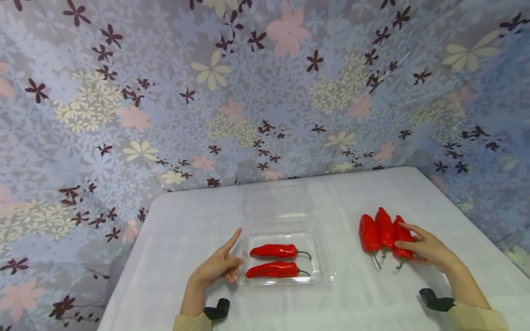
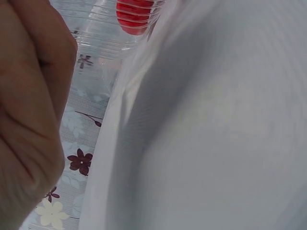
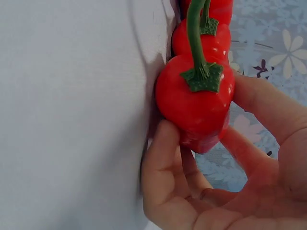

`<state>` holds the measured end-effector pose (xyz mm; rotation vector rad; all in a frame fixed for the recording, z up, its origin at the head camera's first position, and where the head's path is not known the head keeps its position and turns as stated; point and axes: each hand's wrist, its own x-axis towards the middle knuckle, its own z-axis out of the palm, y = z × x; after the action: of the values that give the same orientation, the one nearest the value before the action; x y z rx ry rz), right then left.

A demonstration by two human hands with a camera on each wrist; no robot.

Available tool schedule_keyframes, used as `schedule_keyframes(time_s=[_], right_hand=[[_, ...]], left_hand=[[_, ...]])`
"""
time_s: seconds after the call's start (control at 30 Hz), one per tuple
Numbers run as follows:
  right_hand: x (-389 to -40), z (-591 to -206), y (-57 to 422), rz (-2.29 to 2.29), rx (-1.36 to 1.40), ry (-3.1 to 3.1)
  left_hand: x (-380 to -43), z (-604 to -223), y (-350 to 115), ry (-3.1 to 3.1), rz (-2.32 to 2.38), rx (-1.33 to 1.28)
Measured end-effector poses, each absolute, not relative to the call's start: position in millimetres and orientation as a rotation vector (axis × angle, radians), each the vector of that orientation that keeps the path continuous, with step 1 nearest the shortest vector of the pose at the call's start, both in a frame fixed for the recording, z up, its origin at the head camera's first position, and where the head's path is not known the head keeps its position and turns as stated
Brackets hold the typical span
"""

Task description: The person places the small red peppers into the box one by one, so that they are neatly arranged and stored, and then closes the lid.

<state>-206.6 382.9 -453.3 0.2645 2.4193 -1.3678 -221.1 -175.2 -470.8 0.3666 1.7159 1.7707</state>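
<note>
My right hand (image 1: 432, 248) grips the rightmost red pepper (image 1: 403, 234) of three lying side by side. In the right wrist view its thumb and fingers curl round this pepper (image 3: 192, 103), whose green stem (image 3: 195, 43) points away from the palm. Touching it on the left are the middle pepper (image 1: 385, 230) and the left pepper (image 1: 368, 233). Beside the left edge of a clear plastic clamshell box (image 1: 316, 241) is my left hand (image 1: 217, 266), index finger straight, other fingers loosely bent. Inside the box lie an upper pepper (image 1: 273, 250) and a lower pepper (image 1: 273, 270), stems rightward.
The box's clear lid (image 1: 277, 200) lies folded back toward the far edge of the white-covered table (image 1: 186, 230). A flower-patterned cloth (image 1: 265, 92) hangs behind the table and along its sides. Black wrist mounts (image 1: 217, 309) sit at both sleeves.
</note>
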Motion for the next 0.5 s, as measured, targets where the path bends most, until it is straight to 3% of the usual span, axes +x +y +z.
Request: schedule_keyframes(time_s=[0.5], right_hand=[[-205,-440,385,-1.402,0.248,2.551]], left_hand=[[-219,-471,-175,1.689,1.793,0.364]])
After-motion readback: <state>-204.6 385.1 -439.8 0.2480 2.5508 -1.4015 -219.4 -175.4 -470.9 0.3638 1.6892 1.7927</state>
